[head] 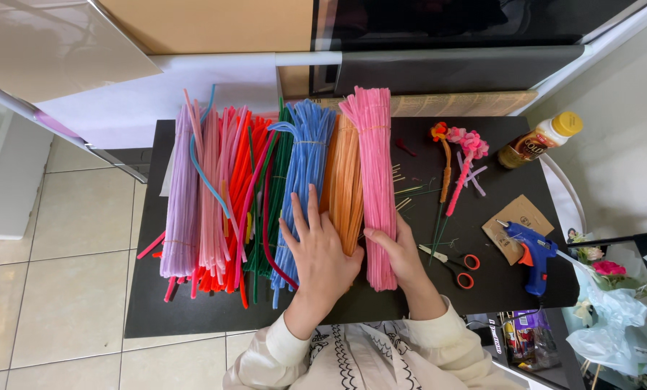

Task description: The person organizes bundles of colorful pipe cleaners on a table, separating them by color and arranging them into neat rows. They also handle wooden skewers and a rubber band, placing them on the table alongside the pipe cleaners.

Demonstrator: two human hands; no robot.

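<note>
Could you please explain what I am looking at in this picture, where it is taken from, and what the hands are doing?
This is a single view from a camera worn on a person's head, looking straight down at their own two bare hands over a small black table. No machine is involved.

Bundles of fuzzy craft stems lie side by side on the table: lilac, light pink, red, green, blue, orange and pink. The left hand lies flat, fingers spread, on the blue bundle and the orange bundle. The right hand grips the lower part of the pink bundle.

To the right lie two small flowers made of stems, scissors with red handles, a blue glue gun on a scrap of brown card, and a bottle with a yellow cap.
</note>
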